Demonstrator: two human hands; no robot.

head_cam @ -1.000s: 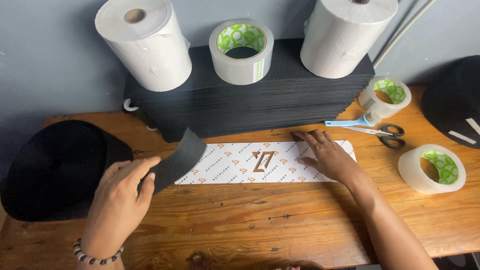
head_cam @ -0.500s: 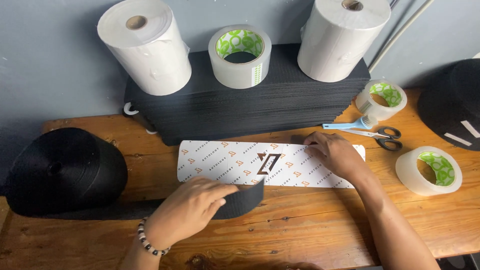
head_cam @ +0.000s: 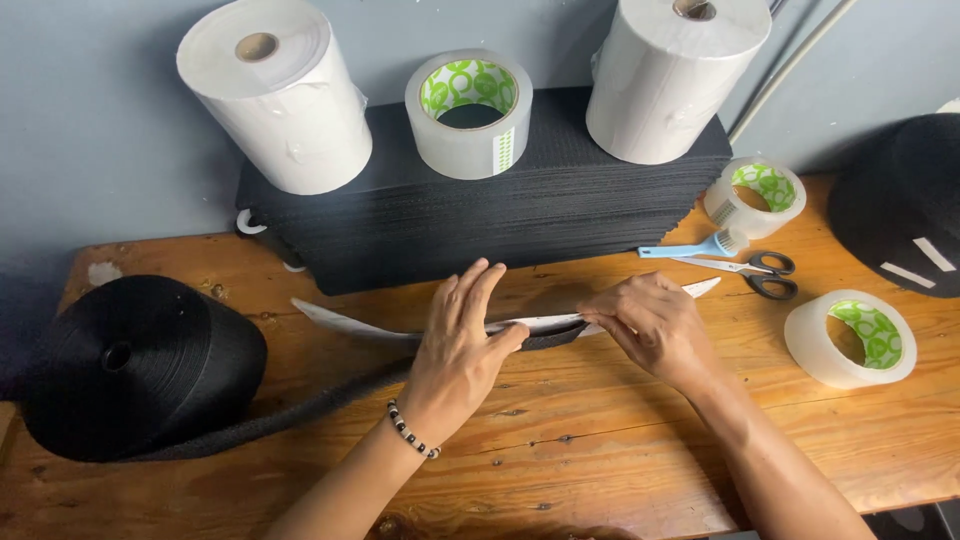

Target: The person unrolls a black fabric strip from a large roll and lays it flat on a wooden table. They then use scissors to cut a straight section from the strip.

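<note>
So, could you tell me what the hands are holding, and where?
Both hold the white strip with black strap under it: left hand mid-length, right hand nearer its right end.

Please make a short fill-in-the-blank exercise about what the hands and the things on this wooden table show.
1. Both hands, the left hand and the right hand, hold a long white ____ on edge.
2. The black strap runs from the big roll on the ____ side of the table.
3. The scissors have ____ handles.

Missing words: strip; left; black
</note>
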